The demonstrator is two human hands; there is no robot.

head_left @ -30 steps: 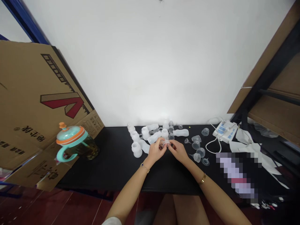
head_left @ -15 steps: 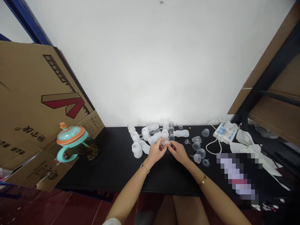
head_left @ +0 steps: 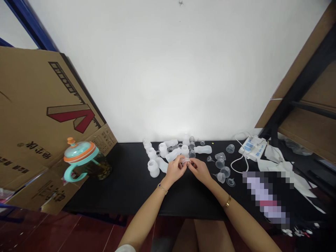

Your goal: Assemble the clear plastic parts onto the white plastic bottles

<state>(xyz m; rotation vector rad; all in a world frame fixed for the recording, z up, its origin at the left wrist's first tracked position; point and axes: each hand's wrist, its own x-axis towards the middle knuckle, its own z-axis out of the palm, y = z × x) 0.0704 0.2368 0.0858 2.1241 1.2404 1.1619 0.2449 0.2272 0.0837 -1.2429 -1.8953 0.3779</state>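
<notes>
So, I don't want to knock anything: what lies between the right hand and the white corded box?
In the head view, clear plastic cups, a funnel-shaped piece and a loop of white cable lie between the right hand and box.

Translucent plastic piece (head_left: 186, 160), matt plastic bottles (head_left: 153, 169), glossy clear-plastic cups (head_left: 219, 163), smooth tabletop (head_left: 123, 185), matt cardboard box (head_left: 28, 101)

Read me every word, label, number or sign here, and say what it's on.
"®": cardboard box.
The box's larger characters: not reliably readable at this angle.
The box's small printed panel: too small.
Blue labels on the white corded unit: too small.
Small clear held part: no text visible.
</notes>
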